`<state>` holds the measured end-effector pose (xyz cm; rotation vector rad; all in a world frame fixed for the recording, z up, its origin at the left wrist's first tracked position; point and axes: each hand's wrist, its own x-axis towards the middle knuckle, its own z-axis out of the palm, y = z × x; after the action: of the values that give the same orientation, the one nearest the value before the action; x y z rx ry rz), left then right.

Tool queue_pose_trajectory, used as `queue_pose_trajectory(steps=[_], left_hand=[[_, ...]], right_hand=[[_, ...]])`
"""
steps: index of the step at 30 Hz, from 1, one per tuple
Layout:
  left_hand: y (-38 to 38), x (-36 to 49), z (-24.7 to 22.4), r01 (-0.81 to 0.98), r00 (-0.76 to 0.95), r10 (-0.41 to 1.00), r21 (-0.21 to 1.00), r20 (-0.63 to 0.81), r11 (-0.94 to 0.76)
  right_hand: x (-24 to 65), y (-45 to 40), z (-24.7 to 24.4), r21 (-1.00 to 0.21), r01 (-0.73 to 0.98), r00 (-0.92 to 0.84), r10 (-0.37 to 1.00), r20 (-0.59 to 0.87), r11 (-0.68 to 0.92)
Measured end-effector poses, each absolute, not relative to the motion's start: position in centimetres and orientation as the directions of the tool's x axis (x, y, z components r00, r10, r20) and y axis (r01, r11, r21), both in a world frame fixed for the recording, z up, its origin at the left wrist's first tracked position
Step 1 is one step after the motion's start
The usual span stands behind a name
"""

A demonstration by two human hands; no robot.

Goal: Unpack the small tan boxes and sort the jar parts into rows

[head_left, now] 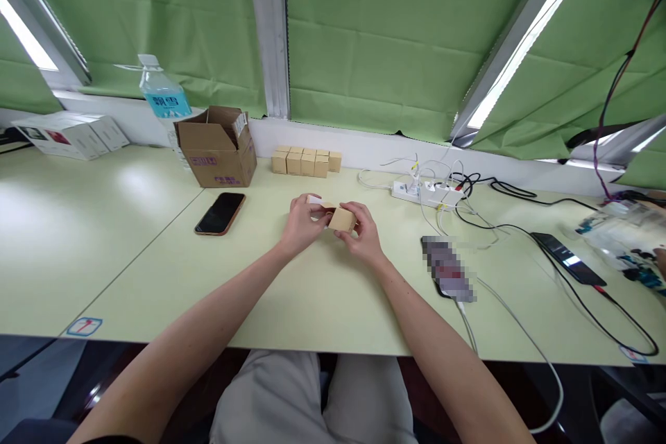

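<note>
Across the pale counter, the brown carton carries purple print and partly blocks my view of a bottle labelled 飘雪. White boxes lie far left, a clear bag far right. A power strip trails tangled cables. I count three phones: one left of my hands, two right. Five fronts show in the row of small boxes near the wall. My right grip pinches another small box mid-counter; my left grip curls beside it, perhaps pinching a flap, but I can't tell.
</note>
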<state>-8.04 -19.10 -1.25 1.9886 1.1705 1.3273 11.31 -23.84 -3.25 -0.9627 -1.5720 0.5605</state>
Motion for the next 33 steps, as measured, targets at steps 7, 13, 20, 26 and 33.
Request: queue_pose_trajectory(steps=[7,13,20,26,33], left_hand=[[-18.4,-7.5,-2.2,0.169,0.046,0.862,0.846,0.505,-0.505],[-17.8,-7.5,-1.7,-0.126,-0.021,0.895,0.886,0.447,-0.445],[-17.4,-8.2,-1.1,-0.240,-0.016,0.949,0.920,0.316,-0.311],[-18.6,-8.6,-1.5,0.092,0.390,0.848,0.901,0.358,-0.423],[-21.3,-8.4,-0.4,0.428,0.627,0.732,0.668,0.266,-0.609]], right_hand=[[11.6,-23.4,-3.3,-0.803,0.281,0.049,0.828,0.559,0.526],[12.4,-22.9,-3.2,-0.842,0.242,0.147,0.839,0.524,0.483],[14.4,-21.6,-4.0,-0.873,0.253,0.365,0.795,0.485,0.417],[15.4,-21.1,-3.6,-0.908,0.007,0.418,0.824,0.383,0.419],[14.0,-21.9,-2.3,-0.870,-0.359,0.277,0.929,0.245,0.337]])
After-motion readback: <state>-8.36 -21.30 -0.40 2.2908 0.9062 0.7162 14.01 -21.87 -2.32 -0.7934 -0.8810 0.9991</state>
